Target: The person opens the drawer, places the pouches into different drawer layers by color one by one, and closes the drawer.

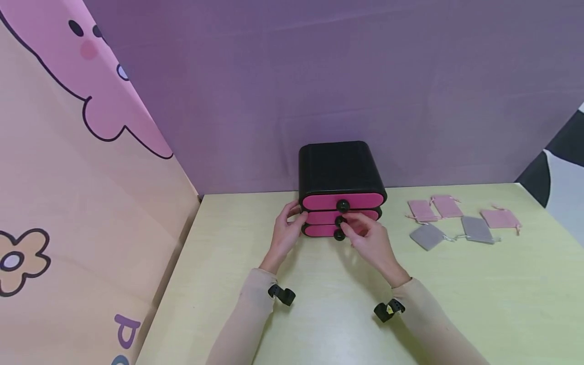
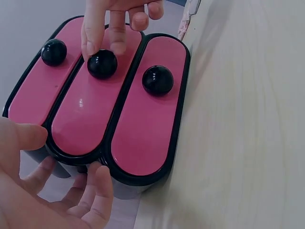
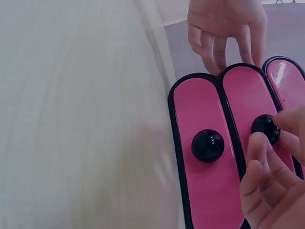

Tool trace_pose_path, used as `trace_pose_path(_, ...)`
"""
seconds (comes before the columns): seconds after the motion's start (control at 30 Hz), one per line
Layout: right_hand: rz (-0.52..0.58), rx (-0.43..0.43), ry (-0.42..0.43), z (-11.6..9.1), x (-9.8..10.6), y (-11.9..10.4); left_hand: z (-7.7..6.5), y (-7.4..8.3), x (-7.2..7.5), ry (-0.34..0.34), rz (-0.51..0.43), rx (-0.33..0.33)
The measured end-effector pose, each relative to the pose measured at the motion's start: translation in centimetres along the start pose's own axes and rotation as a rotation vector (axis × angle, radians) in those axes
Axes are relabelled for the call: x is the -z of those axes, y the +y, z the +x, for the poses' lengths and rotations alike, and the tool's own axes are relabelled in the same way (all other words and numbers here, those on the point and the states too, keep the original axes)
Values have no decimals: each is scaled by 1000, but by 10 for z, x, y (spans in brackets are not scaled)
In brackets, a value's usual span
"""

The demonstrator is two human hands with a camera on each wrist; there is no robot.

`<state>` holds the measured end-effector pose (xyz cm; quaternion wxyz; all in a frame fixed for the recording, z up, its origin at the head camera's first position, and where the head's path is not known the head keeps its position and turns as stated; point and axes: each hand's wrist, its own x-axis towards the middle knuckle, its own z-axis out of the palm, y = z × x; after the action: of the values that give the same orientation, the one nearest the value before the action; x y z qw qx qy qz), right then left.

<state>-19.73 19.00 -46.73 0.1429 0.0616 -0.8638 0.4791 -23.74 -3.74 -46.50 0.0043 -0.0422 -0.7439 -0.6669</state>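
Observation:
A black mini chest of drawers [image 1: 339, 165] with three pink drawer fronts stands against the purple backdrop. My right hand [image 1: 371, 244] pinches the round black knob [image 3: 265, 129] of the middle drawer [image 2: 86, 107] between thumb and fingers. At the chest's left side, my left hand [image 1: 286, 232] rests with loosely bent fingers touching the casing, its thumb at the front edge. The top knob [image 1: 343, 205] and the bottom knob [image 2: 157, 80] are untouched. All three drawer fronts sit close to their black frames.
To the right on the pale wooden table [image 1: 319, 314] lie three pink drawstring pouches [image 1: 447, 206] and two grey ones [image 1: 427, 236]. A purple cloth [image 1: 365, 91] hangs behind the chest. A printed panel [image 1: 91, 203] stands along the table's left edge.

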Motion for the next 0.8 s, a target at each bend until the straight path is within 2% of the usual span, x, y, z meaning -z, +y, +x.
trace_pose_path(0.3,48,-25,-43,-1,-2,3,1,-2,-3,-5,-27,58)
trace_pose_path(0.5,55,-32,-66,-1,-2,2,1,-4,-5,7,-43,66)
trace_pose_path(0.8,45,-35,-69,-4,0,0,0,-5,-6,-14,-77,72)
